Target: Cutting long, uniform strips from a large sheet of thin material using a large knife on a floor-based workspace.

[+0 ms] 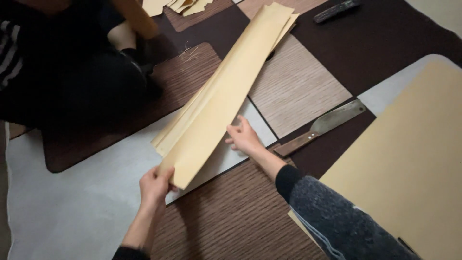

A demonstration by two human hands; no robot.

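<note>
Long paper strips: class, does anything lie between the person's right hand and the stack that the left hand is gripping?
Nothing visible does. The right hand is open beside the long paper strips, fingertips at their right edge, with only bare surface between. The left hand grips the stack's near end. The knife lies further right, outside that gap.

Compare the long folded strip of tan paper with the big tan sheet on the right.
The long narrow strip of folded tan paper is slim and layered; the wide flat tan sheet is broad and looks single. The left hand grips the strip's near end and the right hand is at its edge; no hand touches the sheet. The strip runs diagonally. Both share the same pale tan colour.
</note>
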